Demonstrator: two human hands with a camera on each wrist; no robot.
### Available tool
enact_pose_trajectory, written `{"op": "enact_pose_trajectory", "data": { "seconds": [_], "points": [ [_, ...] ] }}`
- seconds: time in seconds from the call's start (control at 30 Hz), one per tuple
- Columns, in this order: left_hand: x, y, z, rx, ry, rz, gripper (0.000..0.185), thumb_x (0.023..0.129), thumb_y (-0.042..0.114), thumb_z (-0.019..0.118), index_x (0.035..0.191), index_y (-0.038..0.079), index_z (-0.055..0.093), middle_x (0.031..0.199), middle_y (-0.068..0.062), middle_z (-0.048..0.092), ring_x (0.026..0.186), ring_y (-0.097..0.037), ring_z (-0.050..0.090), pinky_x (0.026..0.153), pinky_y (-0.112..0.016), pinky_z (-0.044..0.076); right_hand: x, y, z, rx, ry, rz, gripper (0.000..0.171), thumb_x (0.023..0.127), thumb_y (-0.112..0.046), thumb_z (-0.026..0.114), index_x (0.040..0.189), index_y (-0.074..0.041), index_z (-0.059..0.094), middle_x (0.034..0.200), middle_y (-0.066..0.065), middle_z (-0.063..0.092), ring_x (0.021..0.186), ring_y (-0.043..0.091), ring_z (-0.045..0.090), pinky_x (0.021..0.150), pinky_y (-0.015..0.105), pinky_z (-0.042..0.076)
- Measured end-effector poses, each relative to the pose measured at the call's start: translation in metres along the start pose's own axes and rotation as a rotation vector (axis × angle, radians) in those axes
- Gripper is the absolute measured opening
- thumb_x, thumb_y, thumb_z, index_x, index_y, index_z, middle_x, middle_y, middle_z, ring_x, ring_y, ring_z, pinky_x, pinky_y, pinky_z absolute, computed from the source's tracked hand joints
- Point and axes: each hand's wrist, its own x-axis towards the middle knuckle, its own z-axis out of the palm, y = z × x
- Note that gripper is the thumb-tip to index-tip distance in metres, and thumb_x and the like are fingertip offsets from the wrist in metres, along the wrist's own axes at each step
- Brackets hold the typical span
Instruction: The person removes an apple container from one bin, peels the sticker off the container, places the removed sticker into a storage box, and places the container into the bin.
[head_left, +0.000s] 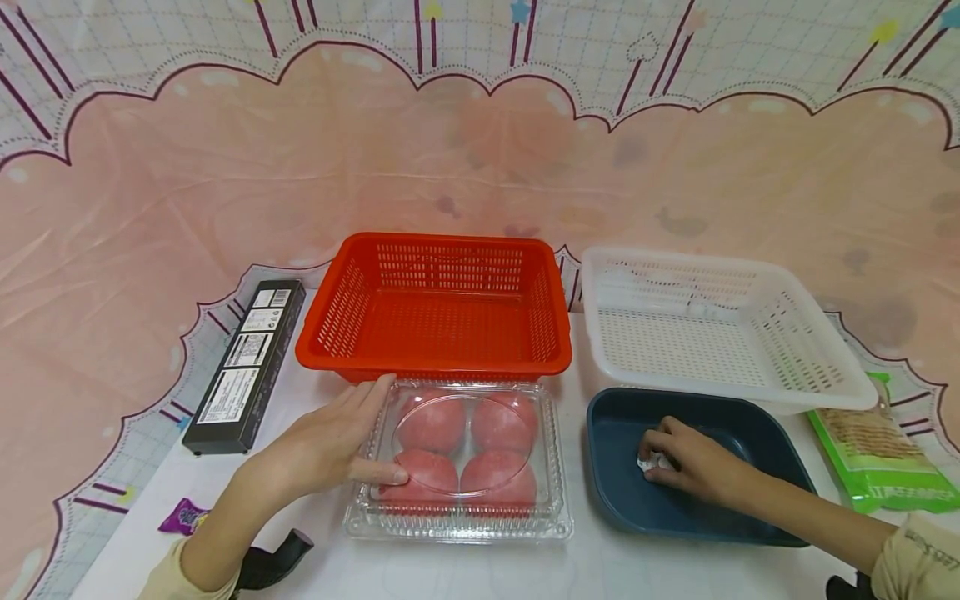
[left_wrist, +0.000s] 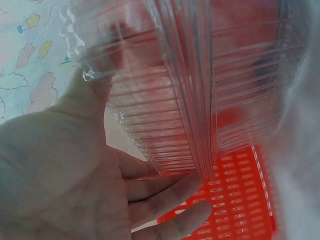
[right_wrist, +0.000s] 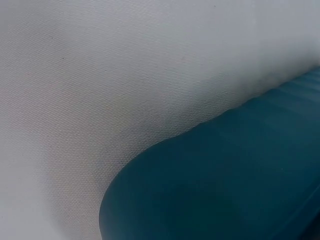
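Observation:
My left hand (head_left: 322, 450) rests against the left side of a clear plastic clamshell box (head_left: 555, 483). Its thumb lies on the lid, while the other fingers reach fairly straight along the far left edge. Through the lid show several round, pinkish-red things (head_left: 431, 425). In the left wrist view the spread fingers (left_wrist: 170, 192) touch the ribbed clear wall. My right hand (head_left: 693, 462) is inside a dark blue basin (head_left: 615, 500), pinching a small, shiny whitish thing (head_left: 651, 462) mostly covered by its fingers. The right wrist view shows the basin's outer wall (right_wrist: 215, 175), not the hand.
Behind the box stands a red-orange perforated basket (head_left: 435, 367). A white perforated basket (head_left: 720, 383) stands behind the basin, with a green packet (head_left: 877, 458) at its right. On the left are a long black box (head_left: 243, 367) and a purple wrapper (head_left: 182, 517).

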Motion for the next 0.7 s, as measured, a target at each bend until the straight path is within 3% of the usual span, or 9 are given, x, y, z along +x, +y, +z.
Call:
{"op": "enact_pose_trajectory", "data": {
  "seconds": [0.33, 0.47, 0.7],
  "points": [
    [0.000, 0.000, 0.000, 0.003, -0.001, 0.002, 0.122, 0.067, 0.069, 0.071, 0.156, 0.011, 0.011, 0.158, -0.012, 0.029, 0.142, -0.034, 0.032, 0.106, -0.057, 0.042, -0.005, 0.003, -0.005, 0.046, -0.019, -0.120, 0.018, 0.078, -0.004, 0.076, 0.088, -0.019, 0.071, 0.091, -0.003, 0.052, 0.077, -0.001, 0.042, 0.059, 0.016, 0.039],
    [0.001, 0.000, 0.001, 0.008, 0.004, 0.005, 0.122, 0.067, 0.070, 0.071, 0.156, 0.010, 0.011, 0.158, -0.013, 0.029, 0.143, -0.035, 0.032, 0.107, -0.057, 0.041, -0.009, 0.005, -0.008, 0.025, -0.035, -0.059, 0.019, 0.077, -0.004, 0.076, 0.085, -0.019, 0.070, 0.090, -0.005, 0.051, 0.077, -0.002, 0.043, 0.061, 0.018, 0.042],
    [0.000, -0.001, 0.000, 0.015, 0.013, 0.018, 0.121, 0.068, 0.069, 0.071, 0.155, 0.009, 0.012, 0.156, -0.014, 0.031, 0.141, -0.035, 0.034, 0.106, -0.057, 0.043, -0.014, 0.006, -0.013, 0.017, -0.121, 0.170, 0.014, 0.079, -0.012, 0.076, 0.081, -0.019, 0.064, 0.088, -0.006, 0.048, 0.074, -0.003, 0.039, 0.059, 0.017, 0.039]
  ]
}}
